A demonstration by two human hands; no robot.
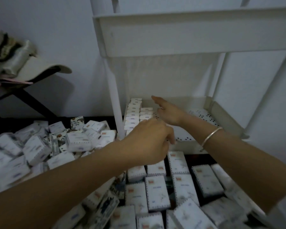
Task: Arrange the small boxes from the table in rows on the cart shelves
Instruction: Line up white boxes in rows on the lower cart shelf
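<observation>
Small white boxes lie in a loose pile (79, 141) on the dark table and flat in front of me (157, 192). On the white cart's lower shelf (203, 115), two rows of boxes (133, 113) stand on edge at the left side. My right hand (168, 113), with a silver bangle on the wrist, reaches into the shelf with straight fingers beside the shorter second row. My left hand (149, 141) hovers over the shelf's front edge with curled fingers. It hides the near ends of the rows, and whether it holds a box is hidden.
The cart's upper shelf (188, 35) hangs right above the lower one. A white cart post (114, 100) stands left of the rows. A beige hat (31, 68) rests on a black stand at the left. A white wall is behind.
</observation>
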